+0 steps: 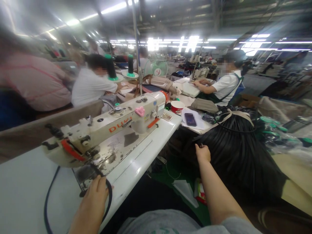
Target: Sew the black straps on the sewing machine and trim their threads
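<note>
At the needle end of the white sewing machine (122, 125), my left hand (94, 198) rests with its fingers closed over a narrow black strap (110, 195). The strap loops out past my fingers, and another black length curves over the table to the left. My thumb is largely hidden. My right hand (203, 154) is stretched out over the gap right of the table, closed on a small metal tool (201, 145) with two thin tips showing. Close beside it hangs a large bundle of black strips (239, 146), tied near the top with a beige band.
The white table (136, 177) ends in a slanting edge before my lap. Beyond lie a red-rimmed tape roll (177, 106) and a phone (190, 119) on paper. Thread cones (131, 65) stand behind the machine. Co-workers sit left and at a machine on the right (225, 86).
</note>
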Available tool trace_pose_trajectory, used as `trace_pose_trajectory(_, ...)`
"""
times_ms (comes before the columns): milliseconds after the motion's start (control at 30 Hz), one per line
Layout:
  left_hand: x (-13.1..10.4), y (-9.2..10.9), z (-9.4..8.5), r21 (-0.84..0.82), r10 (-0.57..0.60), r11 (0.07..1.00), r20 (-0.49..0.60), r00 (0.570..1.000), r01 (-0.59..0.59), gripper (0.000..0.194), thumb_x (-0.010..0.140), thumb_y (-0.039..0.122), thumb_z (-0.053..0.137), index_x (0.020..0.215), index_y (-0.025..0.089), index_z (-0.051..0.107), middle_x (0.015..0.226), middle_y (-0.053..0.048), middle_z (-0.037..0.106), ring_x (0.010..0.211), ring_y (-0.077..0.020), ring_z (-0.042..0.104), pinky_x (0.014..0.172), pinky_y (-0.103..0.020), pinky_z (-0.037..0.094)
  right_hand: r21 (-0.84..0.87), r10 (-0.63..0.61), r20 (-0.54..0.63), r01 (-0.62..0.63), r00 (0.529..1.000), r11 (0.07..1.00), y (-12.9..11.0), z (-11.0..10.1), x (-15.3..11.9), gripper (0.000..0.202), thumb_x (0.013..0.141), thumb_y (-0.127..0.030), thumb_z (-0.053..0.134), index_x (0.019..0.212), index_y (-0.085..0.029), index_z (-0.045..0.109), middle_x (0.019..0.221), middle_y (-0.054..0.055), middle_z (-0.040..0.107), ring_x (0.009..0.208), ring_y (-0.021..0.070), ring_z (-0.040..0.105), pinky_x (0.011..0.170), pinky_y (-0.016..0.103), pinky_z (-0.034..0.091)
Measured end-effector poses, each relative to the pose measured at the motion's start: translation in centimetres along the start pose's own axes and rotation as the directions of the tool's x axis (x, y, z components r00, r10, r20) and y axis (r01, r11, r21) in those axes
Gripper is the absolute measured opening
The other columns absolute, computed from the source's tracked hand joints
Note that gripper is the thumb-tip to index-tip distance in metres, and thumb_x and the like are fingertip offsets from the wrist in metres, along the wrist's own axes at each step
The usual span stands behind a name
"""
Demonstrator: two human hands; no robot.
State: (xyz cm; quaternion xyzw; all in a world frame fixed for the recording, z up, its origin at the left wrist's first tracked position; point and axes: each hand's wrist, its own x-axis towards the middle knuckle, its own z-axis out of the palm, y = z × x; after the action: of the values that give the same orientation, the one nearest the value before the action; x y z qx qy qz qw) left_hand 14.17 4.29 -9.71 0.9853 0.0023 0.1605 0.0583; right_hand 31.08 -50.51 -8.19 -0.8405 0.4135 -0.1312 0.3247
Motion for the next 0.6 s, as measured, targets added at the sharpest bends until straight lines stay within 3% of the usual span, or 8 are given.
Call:
trace_pose_trajectory(233,0.0,1.0,-0.2,0.086,0.003,0.996,-0.042,0.999,0.001,0.03,0.098,0.026,0.044,0.119,0.013,0.061,0.132,-0.019,0.061,0.113,-0.0278,0.066,0.097,-0.036,0.055,0.055,-0.052,0.108,0.047,0.993,0.997,-0.2,-0.1,0.2,0.022,0.098,-0.036,0.067,0.103,-0.014,0.067,0.099,0.003,0.068,0.087,0.0171,0.066,0.081,0.036,0.057)
trace_pose_trajectory(333,0.2,1.6,-0.2,0.104,0.012,0.995,-0.099,0.995,-0.002,0.028,0.099,0.026,0.046,0.116,0.011,0.062,0.129,-0.021,0.062,0.11,-0.0284,0.067,0.095,-0.036,0.055,0.101,-0.046,0.221,0.025,0.974,0.995,0.9,1.8,-3.2,0.02,0.099,-0.033,0.066,0.104,-0.014,0.066,0.095,0.002,0.067,0.08,0.0148,0.065,0.075,0.032,0.058)
trace_pose_trajectory(500,0.4,2.3,-0.6,0.071,-0.009,0.997,-0.18,0.984,0.022,0.025,0.098,0.026,0.05,0.113,0.013,0.065,0.125,-0.02,0.065,0.109,-0.0286,0.068,0.098,-0.038,0.054,0.184,-0.013,0.456,-0.08,0.89,0.98,4.2,6.6,-12.0,0.019,0.099,-0.033,0.066,0.1,-0.013,0.066,0.087,0.0,0.066,0.067,0.0106,0.062,0.062,0.025,0.056)
trace_pose_trajectory(600,0.4,2.6,-0.9,0.068,-0.015,0.997,-0.187,0.982,0.028,0.025,0.097,0.026,0.051,0.113,0.013,0.066,0.124,-0.02,0.065,0.108,-0.0282,0.068,0.099,-0.038,0.053,0.227,0.018,0.502,-0.152,0.865,0.962,4.4,7.3,-13.2,0.02,0.099,-0.033,0.066,0.098,-0.013,0.065,0.08,-0.002,0.063,0.059,0.008,0.057,0.054,0.021,0.051)
